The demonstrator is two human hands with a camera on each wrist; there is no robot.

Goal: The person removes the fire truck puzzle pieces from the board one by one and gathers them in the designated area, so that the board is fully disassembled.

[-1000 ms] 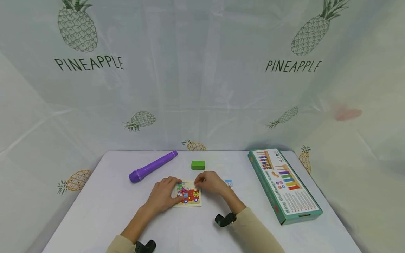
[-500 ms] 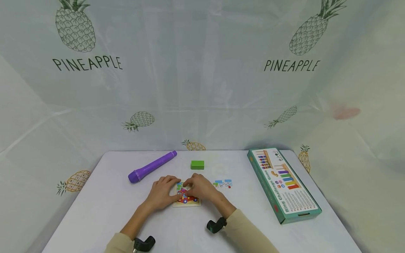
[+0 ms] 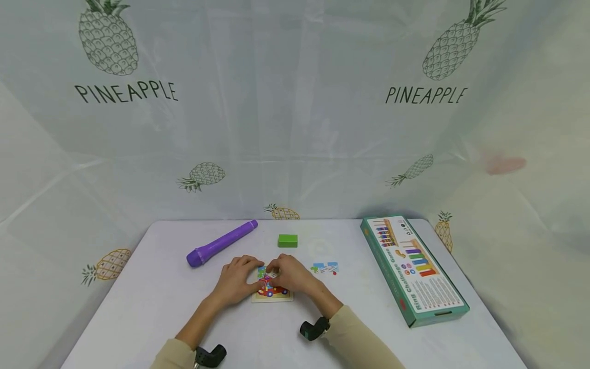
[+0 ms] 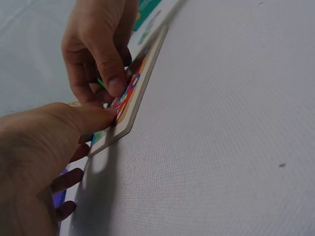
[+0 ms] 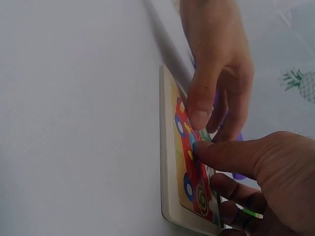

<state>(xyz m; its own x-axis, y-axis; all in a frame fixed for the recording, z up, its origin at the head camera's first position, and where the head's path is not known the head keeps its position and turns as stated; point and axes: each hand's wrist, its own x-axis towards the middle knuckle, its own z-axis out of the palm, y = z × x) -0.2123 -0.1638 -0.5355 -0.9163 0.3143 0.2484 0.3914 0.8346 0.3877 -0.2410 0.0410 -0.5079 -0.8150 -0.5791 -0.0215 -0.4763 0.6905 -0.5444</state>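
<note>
Since the square pale-wood puzzle board picturing a red truck [image 3: 273,299] could slide on the white counter [image 3: 258,338], the left hand [image 3: 235,283] apparently steadies its left side, fingers spread, while the right hand [image 3: 291,273] bends narrowed fingers over it, any pinched piece being hidden.

Left fingers [image 4: 93,119] and right fingers [image 4: 109,66] at a pale-rimmed, colourful board [image 4: 134,105]

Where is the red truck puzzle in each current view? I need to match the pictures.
Head: the puzzle is below centre, partly under left hand and right hand.
Left wrist: puzzle left of centre, slanting.
Right wrist: puzzle right of centre, pale edge nearly vertical.
Shared landmark: purple stick, mostly hidden in both wrist views.
</note>
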